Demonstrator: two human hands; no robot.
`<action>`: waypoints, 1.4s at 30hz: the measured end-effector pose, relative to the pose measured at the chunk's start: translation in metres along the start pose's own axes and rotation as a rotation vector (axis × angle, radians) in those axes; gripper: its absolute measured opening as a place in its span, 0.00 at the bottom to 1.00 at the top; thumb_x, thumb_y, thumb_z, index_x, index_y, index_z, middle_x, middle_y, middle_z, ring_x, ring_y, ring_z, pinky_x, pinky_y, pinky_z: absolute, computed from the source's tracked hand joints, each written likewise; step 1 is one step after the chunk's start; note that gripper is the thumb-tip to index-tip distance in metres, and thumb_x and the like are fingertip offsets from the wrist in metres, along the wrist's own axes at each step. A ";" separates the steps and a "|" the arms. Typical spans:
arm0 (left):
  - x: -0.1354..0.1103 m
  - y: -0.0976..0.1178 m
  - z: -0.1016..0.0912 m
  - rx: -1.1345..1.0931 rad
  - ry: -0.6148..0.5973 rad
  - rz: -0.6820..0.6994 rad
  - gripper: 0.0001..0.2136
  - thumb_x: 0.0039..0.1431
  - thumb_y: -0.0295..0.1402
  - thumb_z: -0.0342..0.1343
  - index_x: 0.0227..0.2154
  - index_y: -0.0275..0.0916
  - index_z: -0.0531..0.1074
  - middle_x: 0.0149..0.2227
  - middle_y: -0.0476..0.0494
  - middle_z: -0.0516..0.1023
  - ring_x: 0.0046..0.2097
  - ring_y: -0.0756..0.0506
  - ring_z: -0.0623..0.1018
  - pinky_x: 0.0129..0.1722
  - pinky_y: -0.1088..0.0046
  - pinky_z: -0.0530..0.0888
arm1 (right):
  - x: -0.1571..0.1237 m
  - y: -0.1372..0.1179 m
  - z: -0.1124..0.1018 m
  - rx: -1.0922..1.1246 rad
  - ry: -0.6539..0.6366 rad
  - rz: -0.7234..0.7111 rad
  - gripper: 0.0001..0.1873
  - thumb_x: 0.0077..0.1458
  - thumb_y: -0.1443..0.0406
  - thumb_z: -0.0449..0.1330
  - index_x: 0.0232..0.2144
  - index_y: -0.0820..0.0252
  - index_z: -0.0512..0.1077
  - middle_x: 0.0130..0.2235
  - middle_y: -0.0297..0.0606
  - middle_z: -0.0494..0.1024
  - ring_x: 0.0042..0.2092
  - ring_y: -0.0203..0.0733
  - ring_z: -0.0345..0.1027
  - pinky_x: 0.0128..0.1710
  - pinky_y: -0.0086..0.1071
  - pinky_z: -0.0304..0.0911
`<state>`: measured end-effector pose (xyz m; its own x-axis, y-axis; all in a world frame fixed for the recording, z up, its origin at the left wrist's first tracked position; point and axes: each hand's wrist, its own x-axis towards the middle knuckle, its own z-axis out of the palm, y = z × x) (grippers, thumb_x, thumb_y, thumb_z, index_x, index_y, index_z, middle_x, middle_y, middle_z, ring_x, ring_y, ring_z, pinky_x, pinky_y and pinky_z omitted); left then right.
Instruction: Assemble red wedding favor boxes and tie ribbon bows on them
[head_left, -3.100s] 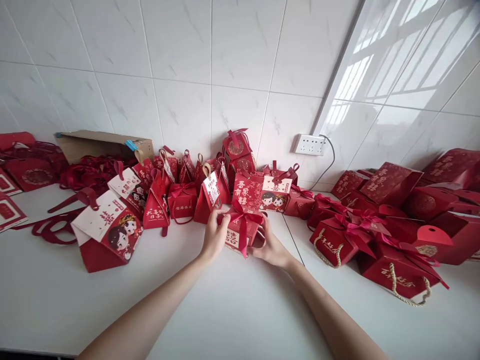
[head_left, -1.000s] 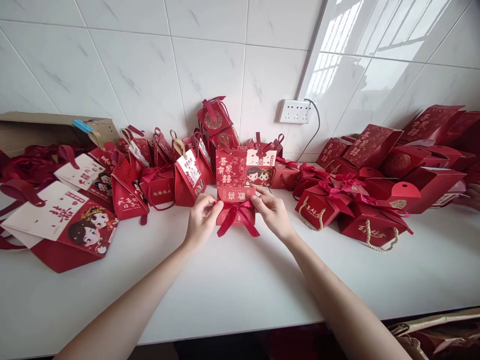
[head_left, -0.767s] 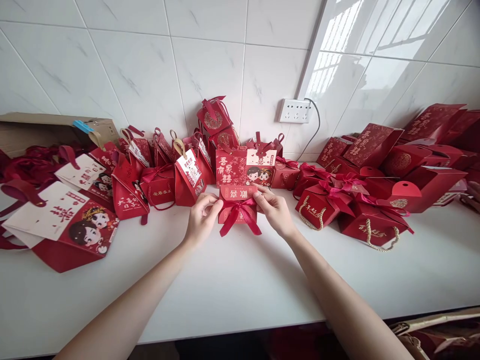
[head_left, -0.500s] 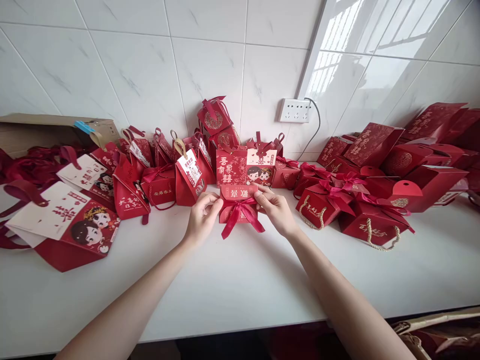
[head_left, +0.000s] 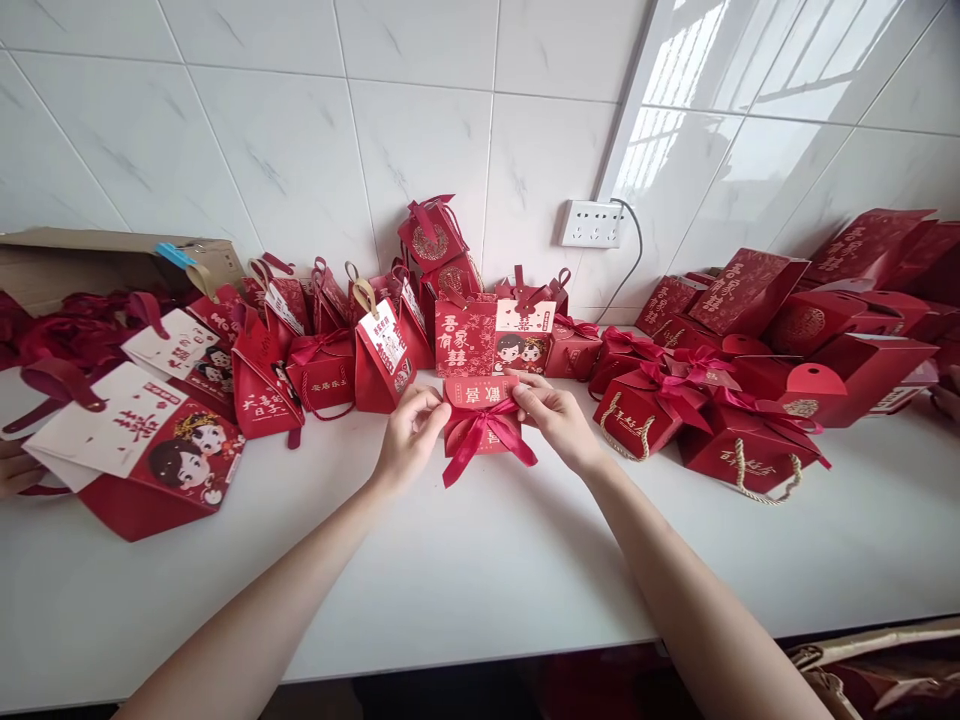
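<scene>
A small red gift box [head_left: 481, 418] with a red ribbon bow on its front stands on the white counter [head_left: 480, 570] in the middle of the view. My left hand [head_left: 406, 436] pinches its upper left corner, fingers closed on the flap. My right hand [head_left: 553, 421] grips the upper right corner in the same way. The box's top flap shows white characters upside down. Behind the box stand a red printed box [head_left: 465, 336] and a white and red box with two cartoon figures [head_left: 523, 336].
Many red gift boxes and bags line the tiled wall, with larger ones [head_left: 750, 440] at the right and a big cartoon-printed bag [head_left: 142, 450] at the left. A brown carton [head_left: 90, 262] lies at back left. A wall socket [head_left: 590, 223] has a cable. Other people's hands show at both edges.
The camera has dropped and come closer since the earliest frame. Both hands turned the ribboned box upright and shifted it slightly right and toward me, fingers staying on its top corners.
</scene>
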<state>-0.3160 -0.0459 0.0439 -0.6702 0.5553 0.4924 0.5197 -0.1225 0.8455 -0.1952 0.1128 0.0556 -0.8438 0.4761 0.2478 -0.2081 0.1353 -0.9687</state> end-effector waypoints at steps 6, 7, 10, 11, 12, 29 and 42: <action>-0.003 -0.002 0.000 -0.214 -0.027 -0.056 0.31 0.42 0.48 0.63 0.49 0.44 0.61 0.51 0.39 0.68 0.54 0.39 0.70 0.50 0.61 0.71 | -0.002 -0.004 0.005 -0.078 -0.037 -0.017 0.28 0.48 0.44 0.60 0.15 0.62 0.69 0.49 0.47 0.72 0.60 0.54 0.57 0.51 0.41 0.64; -0.004 -0.001 0.000 -0.248 -0.093 -0.076 0.36 0.40 0.50 0.64 0.52 0.44 0.59 0.52 0.37 0.68 0.55 0.37 0.70 0.51 0.59 0.70 | -0.002 -0.004 0.007 -0.075 -0.038 -0.013 0.28 0.48 0.44 0.60 0.16 0.62 0.70 0.49 0.47 0.72 0.59 0.54 0.58 0.50 0.41 0.65; -0.005 0.004 0.001 -0.336 -0.248 -0.158 0.44 0.37 0.51 0.66 0.57 0.44 0.52 0.52 0.34 0.70 0.54 0.35 0.72 0.52 0.56 0.70 | -0.004 -0.005 0.010 -0.068 -0.035 -0.005 0.28 0.47 0.43 0.59 0.18 0.63 0.72 0.52 0.47 0.70 0.58 0.54 0.59 0.48 0.41 0.67; -0.005 0.007 0.002 -0.328 -0.248 -0.179 0.45 0.38 0.49 0.66 0.57 0.44 0.51 0.52 0.34 0.70 0.54 0.36 0.72 0.52 0.56 0.70 | -0.005 -0.006 0.011 -0.065 -0.039 -0.003 0.28 0.48 0.43 0.59 0.19 0.63 0.73 0.53 0.47 0.69 0.58 0.54 0.59 0.47 0.40 0.67; -0.006 0.009 0.003 -0.302 -0.230 -0.196 0.43 0.39 0.47 0.66 0.57 0.44 0.50 0.52 0.35 0.69 0.54 0.36 0.72 0.52 0.57 0.70 | -0.006 -0.006 0.012 -0.060 -0.045 -0.003 0.28 0.48 0.43 0.59 0.19 0.63 0.73 0.54 0.47 0.68 0.59 0.54 0.59 0.47 0.39 0.68; 0.001 0.010 0.005 -0.151 0.015 -0.262 0.28 0.43 0.37 0.64 0.45 0.42 0.56 0.49 0.42 0.70 0.51 0.42 0.73 0.53 0.61 0.67 | -0.032 -0.008 0.034 -0.625 -0.175 -0.403 0.25 0.62 0.51 0.44 0.18 0.57 0.58 0.19 0.32 0.63 0.21 0.33 0.54 0.26 0.30 0.55; -0.001 0.015 0.005 -0.085 -0.031 -0.223 0.27 0.43 0.37 0.63 0.44 0.42 0.56 0.52 0.39 0.66 0.54 0.41 0.70 0.55 0.61 0.65 | -0.036 0.009 0.071 -0.055 -0.465 0.350 0.28 0.52 0.43 0.55 0.21 0.62 0.65 0.22 0.33 0.73 0.18 0.29 0.66 0.16 0.23 0.62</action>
<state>-0.3050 -0.0442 0.0554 -0.7463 0.6009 0.2864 0.3132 -0.0625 0.9476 -0.2024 0.0352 0.0365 -0.9888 0.0710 -0.1316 0.1377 0.0897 -0.9864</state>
